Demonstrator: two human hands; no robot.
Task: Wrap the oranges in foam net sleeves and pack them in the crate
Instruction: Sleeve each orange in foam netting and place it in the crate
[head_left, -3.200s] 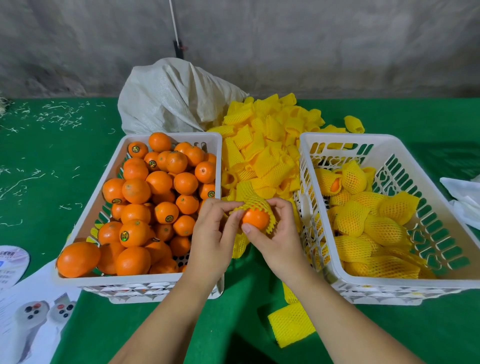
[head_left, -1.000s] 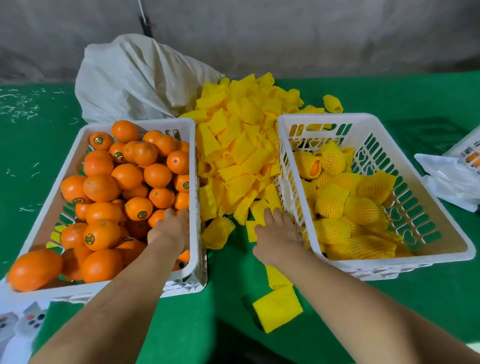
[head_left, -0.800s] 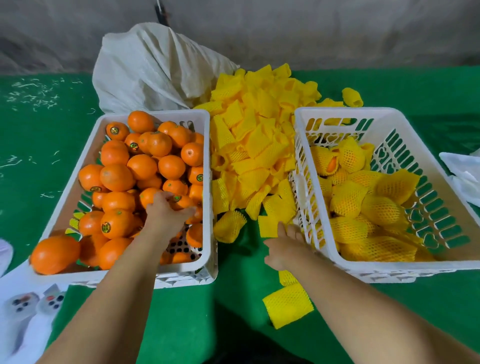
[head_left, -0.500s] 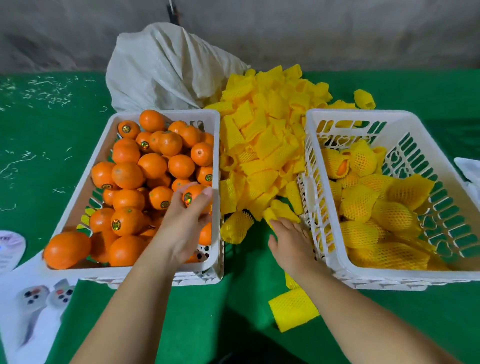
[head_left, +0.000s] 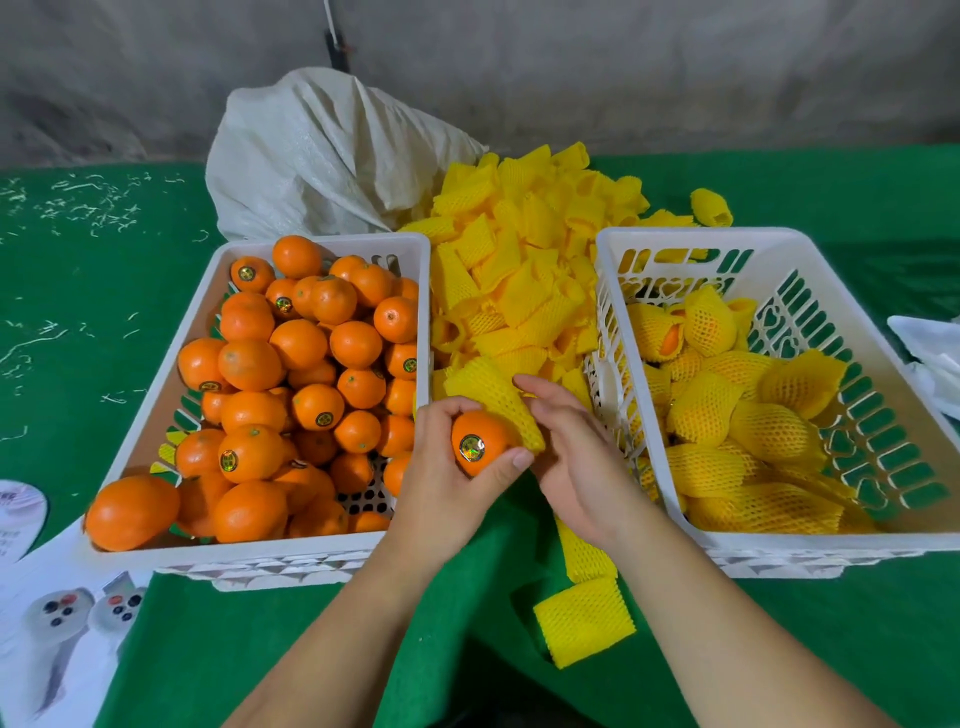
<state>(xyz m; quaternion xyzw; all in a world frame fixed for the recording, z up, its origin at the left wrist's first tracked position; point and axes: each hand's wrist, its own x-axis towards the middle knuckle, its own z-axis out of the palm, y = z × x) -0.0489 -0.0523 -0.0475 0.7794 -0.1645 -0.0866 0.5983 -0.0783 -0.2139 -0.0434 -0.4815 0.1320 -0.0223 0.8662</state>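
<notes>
The left hand (head_left: 447, 467) holds an orange (head_left: 480, 447) while the right hand (head_left: 571, 457) holds a net sleeve (head_left: 493, 395) beside it, ready to slip on.

The left hand (head_left: 447, 478) took an orange (head_left: 480, 449) out of the crate (head_left: 322, 558). The right hand (head_left: 576, 462) picked up a yellow sleeve (head_left: 493, 397) beside it.

No legible text; round stickers (head_left: 471, 447) on oranges (head_left: 249, 364) unreadable.

Grey concrete wall (head_left: 623, 67) behind; green felt tabletop (head_left: 93, 291).
</notes>
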